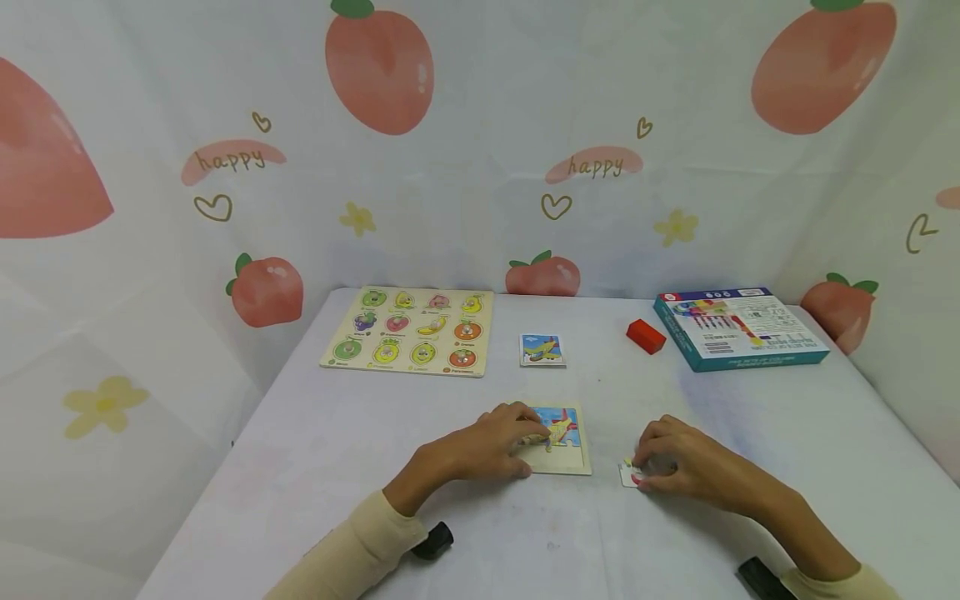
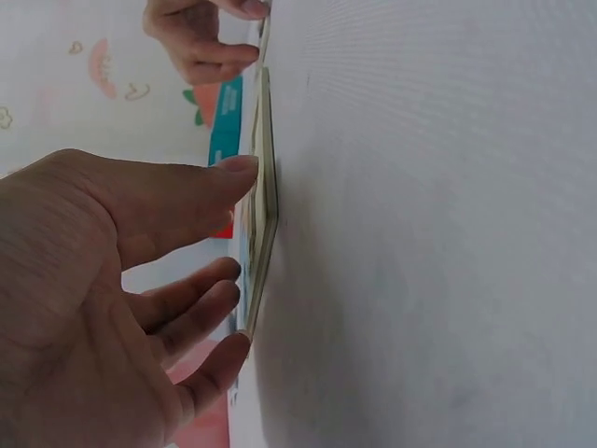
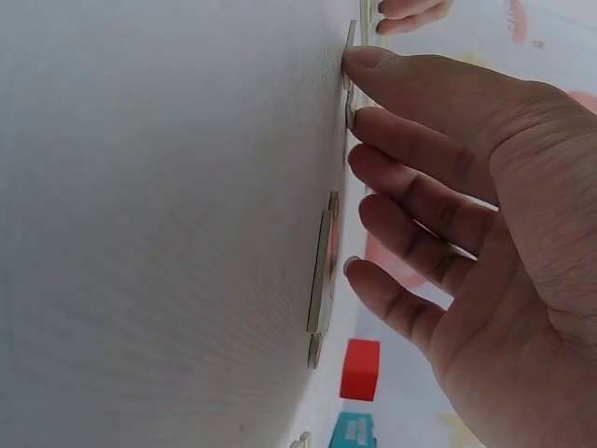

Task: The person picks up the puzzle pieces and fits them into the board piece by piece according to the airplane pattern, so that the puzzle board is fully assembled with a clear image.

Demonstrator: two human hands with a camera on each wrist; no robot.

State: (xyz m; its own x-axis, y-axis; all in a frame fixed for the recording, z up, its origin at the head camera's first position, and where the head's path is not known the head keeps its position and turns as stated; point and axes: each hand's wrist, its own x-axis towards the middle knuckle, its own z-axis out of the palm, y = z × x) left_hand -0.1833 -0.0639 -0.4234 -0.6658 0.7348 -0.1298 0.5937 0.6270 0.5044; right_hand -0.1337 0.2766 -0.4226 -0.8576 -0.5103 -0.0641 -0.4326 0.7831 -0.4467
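My left hand (image 1: 498, 442) rests at the left side of a small wooden puzzle tray (image 1: 573, 460), fingers over it and thumb by its near edge. A colourful picture made of jigsaw pieces (image 1: 566, 427) fills the tray's far part, while bare wood shows nearer me. The hand covers the tray's left portion. To the right, my right hand (image 1: 686, 462) pinches a small white puzzle piece (image 1: 628, 475) with red and green print, low at the tabletop. In the right wrist view, thumb and index finger are at its edge. Flat pieces (image 3: 322, 271) lie below the other fingers.
A fruit puzzle board (image 1: 408, 332) lies at the back left. A small picture card or stack (image 1: 542, 350) sits behind the tray. Farther right are a red block (image 1: 646, 336) and a teal-edged box (image 1: 738, 329). A fruit-printed cloth (image 1: 480, 167) hangs behind.
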